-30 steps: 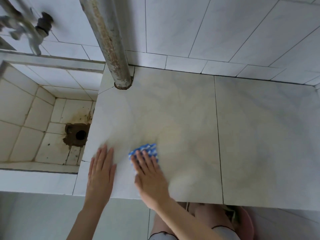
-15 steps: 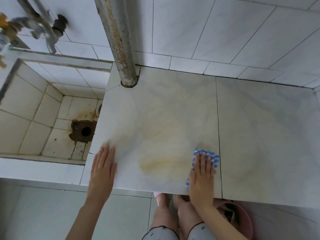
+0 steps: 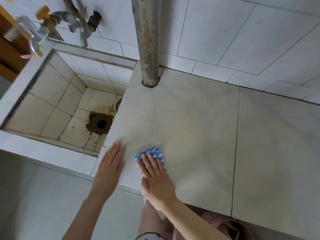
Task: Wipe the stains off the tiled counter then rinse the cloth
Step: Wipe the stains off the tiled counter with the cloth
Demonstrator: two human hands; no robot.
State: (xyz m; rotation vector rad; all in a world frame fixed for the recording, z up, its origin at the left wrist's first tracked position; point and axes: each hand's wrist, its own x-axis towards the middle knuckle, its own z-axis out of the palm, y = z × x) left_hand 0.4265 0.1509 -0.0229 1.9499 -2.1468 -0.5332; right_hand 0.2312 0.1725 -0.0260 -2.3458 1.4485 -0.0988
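Soft, even daylight fills the frame, with no hard shadows; its source is not in view. The pale worktop (image 3: pixel 199 129) carries a mild sheen but no harsh glare. The wide lens bends the wall tile lines and leans the rusty pipe (image 3: pixel 147 40). The taps (image 3: pixel 52 21) at upper left are smeared by motion blur, and the right hand (image 3: pixel 155 179) is soft at its edges, perhaps from movement. The floor below the counter edge sits dimmer than the tiles above.
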